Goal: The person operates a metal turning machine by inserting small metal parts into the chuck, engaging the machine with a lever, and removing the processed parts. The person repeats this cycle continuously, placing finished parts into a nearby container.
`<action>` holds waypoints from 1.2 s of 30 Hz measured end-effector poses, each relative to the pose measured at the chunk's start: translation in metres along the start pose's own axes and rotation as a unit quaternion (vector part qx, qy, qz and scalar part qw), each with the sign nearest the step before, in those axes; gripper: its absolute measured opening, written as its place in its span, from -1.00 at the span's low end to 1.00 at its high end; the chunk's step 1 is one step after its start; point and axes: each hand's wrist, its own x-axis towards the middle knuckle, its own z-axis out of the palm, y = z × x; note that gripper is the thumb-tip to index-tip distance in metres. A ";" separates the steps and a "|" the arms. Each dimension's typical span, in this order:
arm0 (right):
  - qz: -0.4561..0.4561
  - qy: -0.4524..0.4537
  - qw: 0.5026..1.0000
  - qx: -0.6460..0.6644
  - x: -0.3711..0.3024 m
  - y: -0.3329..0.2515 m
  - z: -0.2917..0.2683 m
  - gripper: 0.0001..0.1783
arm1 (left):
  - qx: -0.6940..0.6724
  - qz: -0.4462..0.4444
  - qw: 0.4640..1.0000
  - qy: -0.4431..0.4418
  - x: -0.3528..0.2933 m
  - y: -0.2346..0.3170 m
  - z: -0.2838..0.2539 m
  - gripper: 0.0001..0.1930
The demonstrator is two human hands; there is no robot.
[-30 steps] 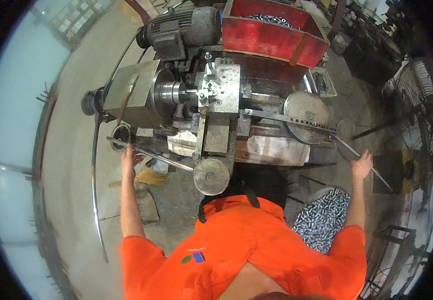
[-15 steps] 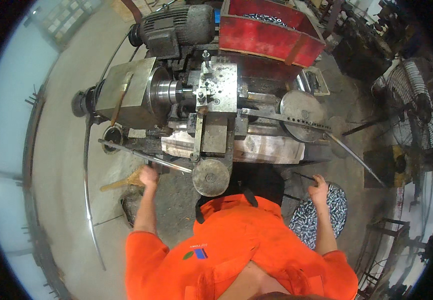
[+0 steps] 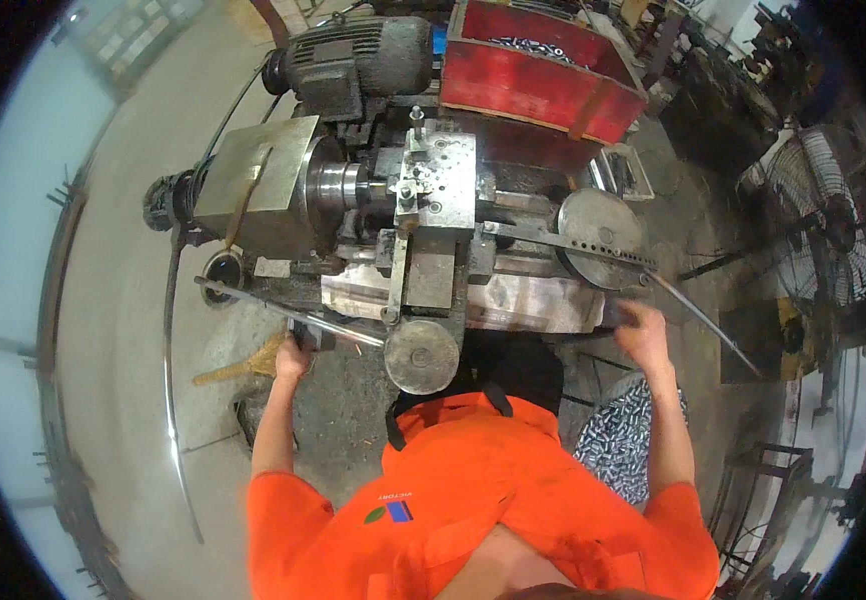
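Note:
A small metal lathe (image 3: 436,185) stands in front of me, with a shiny chuck (image 3: 338,186) to the left of its tool block. My left hand (image 3: 294,360) is closed at a dark part below the long lever bar (image 3: 288,312); what its fingers hold is mostly hidden. My right hand (image 3: 645,338) is at the dark right front end of the lathe, below the large round disc (image 3: 603,235). Its fingers are blurred. Under my right forearm is a round container full of small shiny metal parts (image 3: 618,440). A smaller round disc (image 3: 421,355) is close to my waist.
Behind the lathe are an electric motor (image 3: 358,60) and a red bin (image 3: 523,85) with metal parts inside. A straw brush (image 3: 253,366) lies left of my left hand. A caged fan (image 3: 818,215) stands at the right. Two slanting rods (image 3: 708,325) (image 3: 178,440) flank the lathe.
My right hand has moved up and forward, from above the container of metal parts to the lathe's right front end. My left hand has shifted slightly down and stays by the lever bar.

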 end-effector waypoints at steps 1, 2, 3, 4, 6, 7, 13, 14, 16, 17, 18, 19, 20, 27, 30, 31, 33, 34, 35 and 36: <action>-0.034 -0.004 0.999 0.025 0.020 -0.019 -0.002 -0.55 | 0.017 0.022 0.999 -0.021 -0.004 0.000 -0.007 -0.45; -0.067 -0.008 0.997 0.048 0.039 -0.043 -0.003 -0.54 | 0.033 0.045 0.998 -0.043 -0.012 0.007 -0.025 -0.44; -0.118 -0.009 0.992 0.038 0.057 -0.082 -0.007 -0.52 | 0.049 0.060 0.995 -0.061 -0.020 0.007 -0.039 -0.43; -0.167 -0.020 0.982 0.086 0.079 -0.111 0.002 -0.51 | 0.003 0.062 0.996 -0.061 -0.010 -0.027 -0.046 -0.47; -0.268 -0.044 0.957 0.098 0.116 -0.172 0.013 -0.51 | 0.000 0.036 0.998 0.061 -0.026 -0.001 -0.100 -0.52; -0.353 -0.016 0.930 0.103 0.137 -0.192 0.031 -0.54 | -0.003 0.061 0.989 0.131 -0.042 0.016 -0.144 -0.56; -0.363 -0.189 0.901 -0.143 0.200 -0.321 0.112 -0.68 | 0.031 -0.057 0.938 0.341 -0.100 -0.038 -0.275 -0.61; -0.374 -0.154 0.902 -0.150 0.199 -0.328 0.127 -0.73 | 0.014 -0.104 0.948 0.300 -0.103 -0.076 -0.267 -0.56; -0.370 -0.124 0.909 -0.148 0.201 -0.324 0.139 -0.78 | 0.050 -0.177 0.944 0.275 -0.112 -0.093 -0.235 -0.48; -0.356 -0.129 0.916 -0.135 0.202 -0.321 0.142 -0.78 | 0.112 -0.203 0.928 0.291 -0.115 -0.063 -0.221 -0.44; -0.371 -0.119 0.911 -0.133 0.204 -0.316 0.146 -0.78 | 0.095 -0.203 0.934 0.279 -0.117 -0.056 -0.228 -0.44; -0.382 -0.105 0.908 -0.134 0.208 -0.313 0.148 -0.77 | 0.074 -0.196 0.940 0.268 -0.118 -0.051 -0.237 -0.44; -0.370 -0.109 0.916 -0.113 0.209 -0.317 0.148 -0.77 | 0.077 -0.206 0.935 0.279 -0.120 -0.047 -0.240 -0.44; -0.385 -0.120 0.912 -0.074 0.199 -0.318 0.142 -0.74 | 0.095 -0.199 0.917 0.331 -0.120 -0.051 -0.227 -0.43; -0.375 -0.128 0.910 -0.119 0.198 -0.323 0.136 -0.73 | 0.102 -0.163 0.919 0.344 -0.107 -0.074 -0.239 -0.44; -0.378 -0.127 0.911 -0.108 0.197 -0.325 0.138 -0.73 | 0.097 -0.165 0.919 0.344 -0.108 -0.077 -0.243 -0.45; -0.371 -0.118 0.917 -0.089 0.197 -0.323 0.141 -0.74 | 0.084 -0.181 0.917 0.344 -0.112 -0.062 -0.236 -0.44; -0.374 -0.114 0.916 -0.089 0.198 -0.321 0.142 -0.74 | 0.077 -0.200 0.914 0.344 -0.119 -0.037 -0.221 -0.44; -0.375 -0.114 0.916 -0.086 0.197 -0.316 0.142 -0.74 | 0.074 -0.221 0.911 0.340 -0.131 -0.017 -0.211 -0.43; -0.385 -0.107 0.913 -0.079 0.200 -0.321 0.142 -0.74 | 0.069 -0.234 0.910 0.337 -0.135 -0.011 -0.210 -0.43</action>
